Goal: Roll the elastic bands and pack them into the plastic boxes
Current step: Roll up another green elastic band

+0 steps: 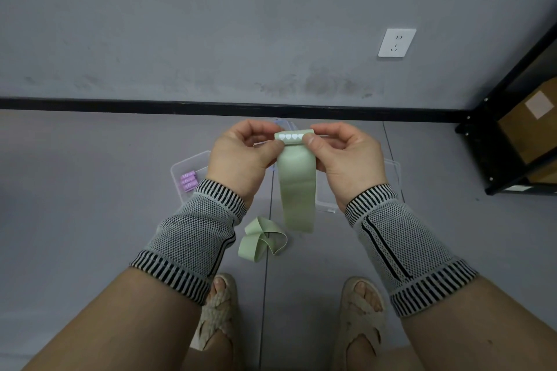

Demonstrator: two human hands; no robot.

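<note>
- Green elastic band [297, 187] held up in the air over the floor, between the 2 hands; top end turned into a small roll showing a row of white hearts, the rest hanging flat and loose below.
- Left hand [241, 156] pinches the left end of the roll, fingers curled; right hand [346, 156] pinches the right end the same way. Both hands grasp the band, neither is free.
- Judged light, thin, soft and stretchy: it droops under its own weight. Likely to spring open if the pinch relaxes, so the hold belongs on the 2 ends of the roll, thumbs over the lap.
- A second green band [262, 239] lies twisted on the floor, near the feet, apart from the hanging one.
- Clear plastic box [180, 173] on the left holds rolled purple bands [187, 181]; count hard to read, about 3.
- Another clear box [394, 178] on the right is mostly hidden by the right hand and wrist sleeve; contents cannot be told.
- Something clear behind the hands, too covered to identify.
</note>
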